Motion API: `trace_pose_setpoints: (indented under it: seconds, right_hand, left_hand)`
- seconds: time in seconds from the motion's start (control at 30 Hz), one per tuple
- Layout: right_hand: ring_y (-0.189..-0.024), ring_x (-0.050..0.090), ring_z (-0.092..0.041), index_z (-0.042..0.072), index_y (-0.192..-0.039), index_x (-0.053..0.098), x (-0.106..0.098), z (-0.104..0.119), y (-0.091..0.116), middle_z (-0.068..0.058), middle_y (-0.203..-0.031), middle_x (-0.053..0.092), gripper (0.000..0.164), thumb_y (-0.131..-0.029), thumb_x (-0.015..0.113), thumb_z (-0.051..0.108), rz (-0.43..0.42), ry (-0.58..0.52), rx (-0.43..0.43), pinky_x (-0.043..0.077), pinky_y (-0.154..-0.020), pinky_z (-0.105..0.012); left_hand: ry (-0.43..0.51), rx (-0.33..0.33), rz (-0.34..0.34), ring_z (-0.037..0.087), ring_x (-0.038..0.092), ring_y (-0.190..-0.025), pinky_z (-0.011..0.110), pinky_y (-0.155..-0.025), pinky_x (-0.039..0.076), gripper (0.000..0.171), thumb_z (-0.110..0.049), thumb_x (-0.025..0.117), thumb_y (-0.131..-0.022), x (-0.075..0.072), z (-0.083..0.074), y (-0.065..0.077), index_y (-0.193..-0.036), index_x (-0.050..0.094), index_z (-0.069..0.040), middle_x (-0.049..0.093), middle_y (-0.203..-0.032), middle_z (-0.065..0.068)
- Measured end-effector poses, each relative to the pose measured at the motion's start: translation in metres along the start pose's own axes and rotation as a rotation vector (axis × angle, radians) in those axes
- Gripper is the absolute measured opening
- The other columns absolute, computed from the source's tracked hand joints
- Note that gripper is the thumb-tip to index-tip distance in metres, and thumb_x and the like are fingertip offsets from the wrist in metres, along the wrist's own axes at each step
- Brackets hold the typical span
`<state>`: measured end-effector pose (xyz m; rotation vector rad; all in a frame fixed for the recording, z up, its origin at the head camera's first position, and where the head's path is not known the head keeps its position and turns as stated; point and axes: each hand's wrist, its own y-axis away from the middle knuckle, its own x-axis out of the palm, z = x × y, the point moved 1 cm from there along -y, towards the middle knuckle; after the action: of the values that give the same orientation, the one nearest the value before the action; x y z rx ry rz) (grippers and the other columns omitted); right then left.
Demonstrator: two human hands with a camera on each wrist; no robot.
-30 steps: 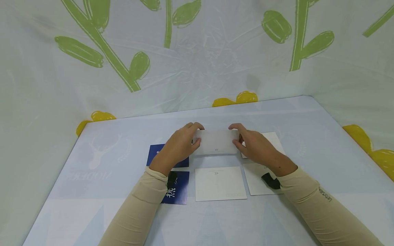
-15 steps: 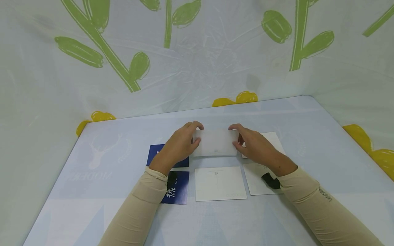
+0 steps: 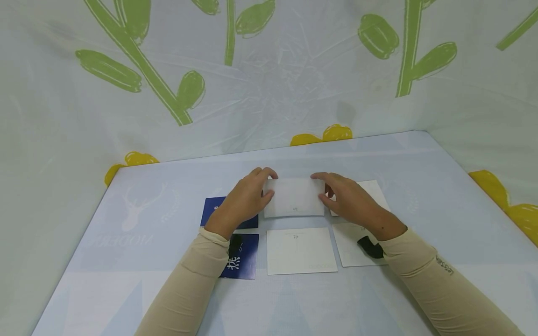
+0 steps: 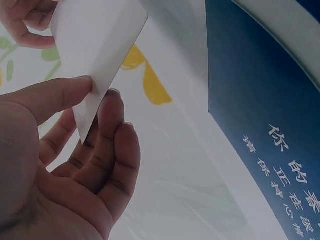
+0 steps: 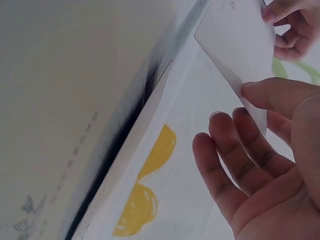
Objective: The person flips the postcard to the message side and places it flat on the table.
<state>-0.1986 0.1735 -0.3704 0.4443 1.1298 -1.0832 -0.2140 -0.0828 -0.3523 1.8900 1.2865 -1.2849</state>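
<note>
Both hands hold a white postcard up at a tilt over the back middle of the table. My left hand pinches its left end; in the left wrist view the thumb lies on the near face, with fingers behind. The right hand pinches the other end, its thumb on the face in the right wrist view. Small print shows near the card's lower edge. Just in front lies another white postcard, flat on the table.
Two dark blue cards with white characters, a rear one and a front one, lie under the left arm. Beneath the right arm are a rear white card and a front white card. A leaf-printed curtain borders the table.
The held postcard has tipped, its lower edge coming down toward me and more of its face showing. My right fingers have dipped slightly; the left hand is nearly still.
</note>
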Motion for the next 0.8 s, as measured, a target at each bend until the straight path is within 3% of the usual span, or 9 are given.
trace_pose_setpoints:
  seconds: [0.8]
  right_hand:
    - [-0.087, 0.058, -0.017, 0.013, -0.143, 0.051, 0.0035, 0.0002, -0.0006, -0.002, -0.095, 0.062, 0.055, -0.091, 0.072, 0.01, 0.064, 0.04, 0.048, 0.05, -0.069, -0.028]
  left_hand:
    - [0.004, -0.048, 0.077, 0.017, 0.057, -0.078, 0.025, -0.07, 0.053, 0.053, -0.017, 0.076, -0.089, 0.0041, 0.0013, 0.001, -0.137, 0.052, -0.019, 0.056, -0.117, 0.005]
